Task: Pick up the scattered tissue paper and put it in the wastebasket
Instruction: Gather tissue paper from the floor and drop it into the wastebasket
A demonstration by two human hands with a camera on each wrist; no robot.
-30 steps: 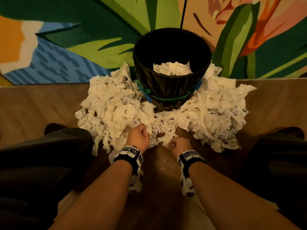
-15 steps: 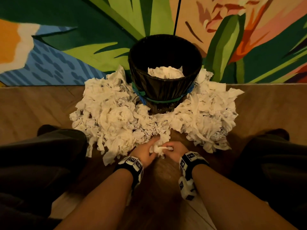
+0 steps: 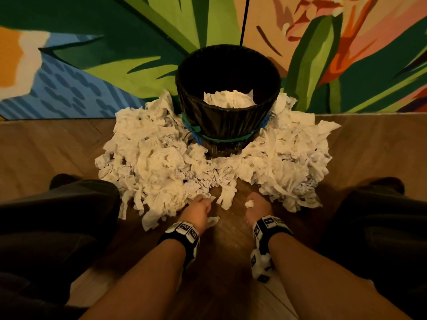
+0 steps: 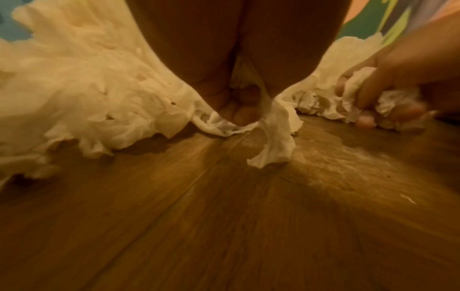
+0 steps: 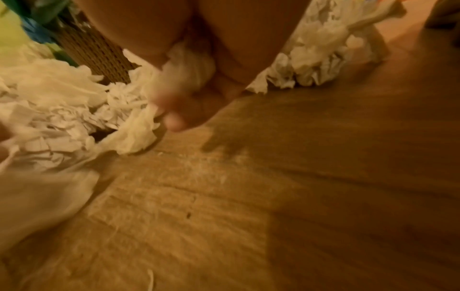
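Fingers point(image 4: 245, 110) of both hands clutch tissue paper point(image 3: 161, 162) wads.

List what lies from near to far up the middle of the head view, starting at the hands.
left hand and right hand, each gripping tissue → bare floor → heaped tissue paper → wastebasket → tissue inside it → painted wall
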